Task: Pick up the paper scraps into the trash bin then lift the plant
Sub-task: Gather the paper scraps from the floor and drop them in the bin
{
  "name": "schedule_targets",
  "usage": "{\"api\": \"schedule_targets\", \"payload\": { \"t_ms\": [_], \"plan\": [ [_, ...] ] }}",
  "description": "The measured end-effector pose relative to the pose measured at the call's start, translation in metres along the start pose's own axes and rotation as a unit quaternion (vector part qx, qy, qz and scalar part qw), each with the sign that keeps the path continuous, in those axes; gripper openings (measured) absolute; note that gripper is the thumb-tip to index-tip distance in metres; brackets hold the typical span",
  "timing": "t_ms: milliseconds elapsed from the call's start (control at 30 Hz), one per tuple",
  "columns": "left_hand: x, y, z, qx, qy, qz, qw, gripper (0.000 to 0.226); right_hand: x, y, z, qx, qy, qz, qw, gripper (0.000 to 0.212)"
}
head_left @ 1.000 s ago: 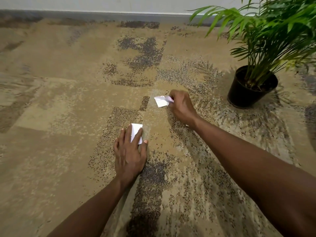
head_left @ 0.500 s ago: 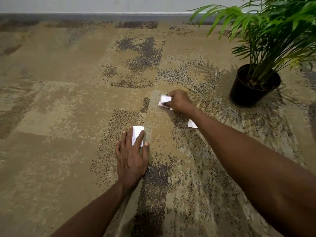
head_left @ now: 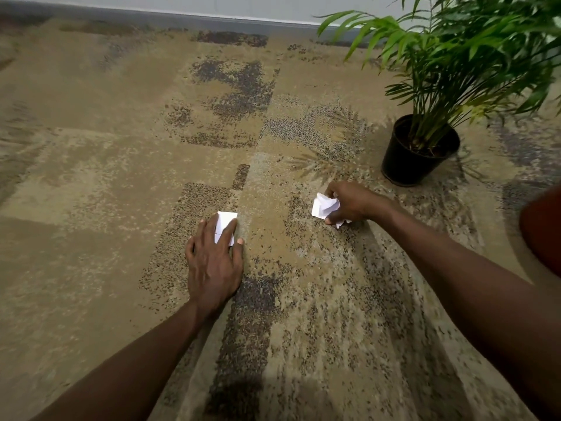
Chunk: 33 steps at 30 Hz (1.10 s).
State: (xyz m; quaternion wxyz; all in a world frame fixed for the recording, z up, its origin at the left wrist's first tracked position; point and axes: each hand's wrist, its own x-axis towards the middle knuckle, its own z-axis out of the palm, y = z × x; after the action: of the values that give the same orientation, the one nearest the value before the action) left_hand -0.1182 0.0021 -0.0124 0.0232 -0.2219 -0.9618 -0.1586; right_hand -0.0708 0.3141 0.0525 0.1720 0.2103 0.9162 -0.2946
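A flat white paper scrap (head_left: 225, 222) lies on the patterned carpet, and my left hand (head_left: 214, 262) rests on it with straight fingers over its near half. Further right, my right hand (head_left: 352, 203) grips crumpled white paper scraps (head_left: 324, 206) just above the carpet; a bit of paper pokes out under the thumb. The plant (head_left: 455, 62), a green palm in a black pot (head_left: 406, 161), stands upright on the carpet beyond and to the right of my right hand. No trash bin is in view.
Brown and beige carpet (head_left: 106, 177) covers the floor up to a grey skirting board and pale wall (head_left: 212, 7) at the back. Palm fronds hang over the upper right. Something reddish (head_left: 543, 229) shows at the right edge.
My right hand gathered the far scrap, drew back toward me and to the right, and now also holds the scrap that lay beside my forearm. My left hand stayed on its scrap.
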Motion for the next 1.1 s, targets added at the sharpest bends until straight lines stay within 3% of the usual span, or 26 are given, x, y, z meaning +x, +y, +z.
{"api": "schedule_targets", "payload": {
  "t_ms": [133, 233, 367, 500, 600, 700, 833, 1000, 1100],
  "plan": [
    [0.001, 0.0, -0.001, -0.009, 0.0, 0.002, 1.0, 0.049, -0.008, 0.004, 0.017, 0.027, 0.081, -0.018, 0.996, 0.047],
    [0.001, -0.001, -0.003, -0.025, 0.007, -0.004, 1.0, 0.048, -0.011, -0.003, 0.021, 0.032, 0.118, 0.026, 0.992, 0.043],
    [0.022, 0.004, -0.009, -0.019, -0.007, -0.043, 0.999, 0.058, -0.006, -0.019, 0.011, 0.021, 0.055, 0.098, 0.993, 0.04],
    [0.046, -0.002, -0.009, 0.028, -0.061, -0.024, 0.997, 0.057, -0.003, -0.024, 0.006, -0.024, 0.024, 0.094, 0.995, 0.033],
    [0.045, -0.003, -0.003, 0.008, -0.013, -0.022, 1.0, 0.044, -0.003, -0.02, 0.007, -0.029, 0.028, 0.085, 0.996, 0.023],
    [0.041, -0.001, 0.001, -0.003, 0.039, 0.003, 0.999, 0.028, -0.008, -0.018, 0.006, -0.016, 0.022, 0.064, 0.998, 0.031],
    [0.036, 0.0, -0.002, -0.003, 0.042, 0.053, 0.998, 0.018, -0.022, -0.015, 0.011, 0.055, 0.047, 0.063, 0.995, 0.037],
    [0.028, 0.0, -0.005, -0.015, 0.005, 0.057, 0.998, 0.013, -0.053, -0.003, 0.006, 0.209, 0.032, 0.075, 0.975, 0.037],
    [0.022, 0.025, -0.012, -0.042, -0.029, -0.006, 0.999, 0.017, -0.078, -0.001, -0.005, 0.264, 0.027, 0.086, 0.96, 0.035]
  ]
}}
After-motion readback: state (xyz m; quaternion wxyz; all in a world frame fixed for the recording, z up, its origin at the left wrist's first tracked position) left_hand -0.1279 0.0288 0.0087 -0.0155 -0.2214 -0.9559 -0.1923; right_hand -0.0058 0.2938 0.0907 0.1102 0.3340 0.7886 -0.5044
